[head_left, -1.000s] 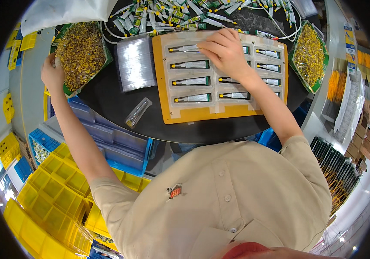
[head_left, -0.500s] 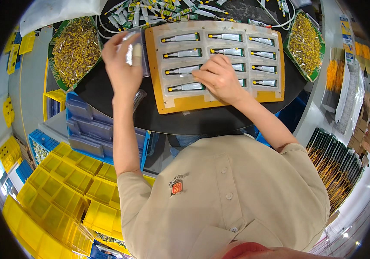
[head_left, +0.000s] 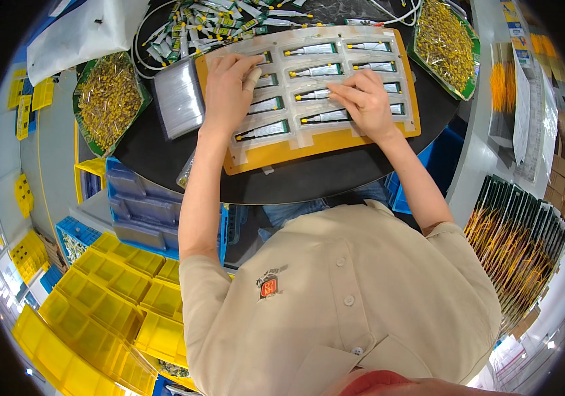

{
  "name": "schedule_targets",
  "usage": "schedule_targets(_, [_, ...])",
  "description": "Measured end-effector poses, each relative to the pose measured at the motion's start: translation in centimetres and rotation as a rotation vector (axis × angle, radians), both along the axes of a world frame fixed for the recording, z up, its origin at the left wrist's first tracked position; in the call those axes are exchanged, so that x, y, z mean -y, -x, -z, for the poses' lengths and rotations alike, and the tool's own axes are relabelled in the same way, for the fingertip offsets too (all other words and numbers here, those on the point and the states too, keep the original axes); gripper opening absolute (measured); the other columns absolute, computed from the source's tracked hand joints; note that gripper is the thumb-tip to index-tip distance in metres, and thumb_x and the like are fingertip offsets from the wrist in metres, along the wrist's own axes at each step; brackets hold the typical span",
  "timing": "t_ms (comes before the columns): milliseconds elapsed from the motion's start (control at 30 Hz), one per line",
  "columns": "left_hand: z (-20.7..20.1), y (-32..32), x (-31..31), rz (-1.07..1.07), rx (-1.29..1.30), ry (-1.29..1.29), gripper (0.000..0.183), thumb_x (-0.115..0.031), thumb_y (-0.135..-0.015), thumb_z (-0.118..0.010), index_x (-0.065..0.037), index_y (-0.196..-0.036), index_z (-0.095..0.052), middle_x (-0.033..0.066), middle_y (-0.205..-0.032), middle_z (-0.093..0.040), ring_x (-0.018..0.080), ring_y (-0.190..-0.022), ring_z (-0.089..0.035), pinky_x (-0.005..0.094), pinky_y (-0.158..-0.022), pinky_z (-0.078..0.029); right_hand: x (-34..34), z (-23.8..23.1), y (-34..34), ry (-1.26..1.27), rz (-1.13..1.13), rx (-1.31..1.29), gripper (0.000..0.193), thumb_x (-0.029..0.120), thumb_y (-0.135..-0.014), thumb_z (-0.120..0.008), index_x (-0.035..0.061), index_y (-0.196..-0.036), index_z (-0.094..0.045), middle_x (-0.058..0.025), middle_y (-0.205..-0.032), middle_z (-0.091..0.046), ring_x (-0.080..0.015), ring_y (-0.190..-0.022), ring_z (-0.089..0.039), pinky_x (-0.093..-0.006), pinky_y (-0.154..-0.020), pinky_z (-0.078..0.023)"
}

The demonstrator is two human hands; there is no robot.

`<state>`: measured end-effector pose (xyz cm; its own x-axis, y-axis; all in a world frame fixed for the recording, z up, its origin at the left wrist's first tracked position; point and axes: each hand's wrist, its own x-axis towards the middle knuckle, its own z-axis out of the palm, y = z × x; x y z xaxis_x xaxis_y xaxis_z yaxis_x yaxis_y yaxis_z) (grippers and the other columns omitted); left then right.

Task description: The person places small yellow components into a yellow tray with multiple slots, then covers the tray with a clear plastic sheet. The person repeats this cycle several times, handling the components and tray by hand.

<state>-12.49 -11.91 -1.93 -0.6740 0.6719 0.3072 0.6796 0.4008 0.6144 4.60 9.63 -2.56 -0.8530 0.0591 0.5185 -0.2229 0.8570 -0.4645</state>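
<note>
The left hand (head_left: 227,92), fingers loosely curved, lies over the tray's (head_left: 276,159) left column; the right hand (head_left: 367,104), thumb and fingers nearly together, is at the end of a tube (head_left: 311,95) in its middle column. Whether either grips anything, I cannot tell. A light touch, keeping each tube flat in its well, should suit best. Left of the tray, a green bin (head_left: 144,99) holds yellow pieces (head_left: 107,99); another bin (head_left: 439,80), right of it, holds more.
</note>
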Motion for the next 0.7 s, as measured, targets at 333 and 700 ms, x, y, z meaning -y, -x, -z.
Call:
schedule_targets(333, [0.0,1.5,-2.4,0.036,0.037,0.254,0.014,-0.014,-0.089,-0.070,-0.006,-0.101,-0.071,0.0094,-0.090,-0.066,0.0278,-0.088,-0.061,0.0386,-0.078,-0.049,-1.0,-0.2,-4.3,-0.027,-0.048,0.048,0.020,0.013,-0.075,-0.082,0.0111,-0.094,-0.077,-0.0020,-0.086,-0.062,-0.0252,-0.092,-0.058,-0.0393,-0.083,-0.048])
schedule_targets(700, [-1.8,0.3,-2.9,-0.019,0.074,0.158,0.008,-0.010,-0.089,-0.069,-0.005,-0.094,-0.066,0.0082,-0.091,-0.065,0.0276,-0.090,-0.060,0.0408,-0.083,-0.047,-9.8,-1.7,-9.7,-0.118,0.143,0.286,0.022,0.009,-0.080,-0.079,0.0111,-0.102,-0.078,-0.0053,-0.100,-0.066,-0.0244,-0.097,-0.059,-0.0377,-0.088,-0.048])
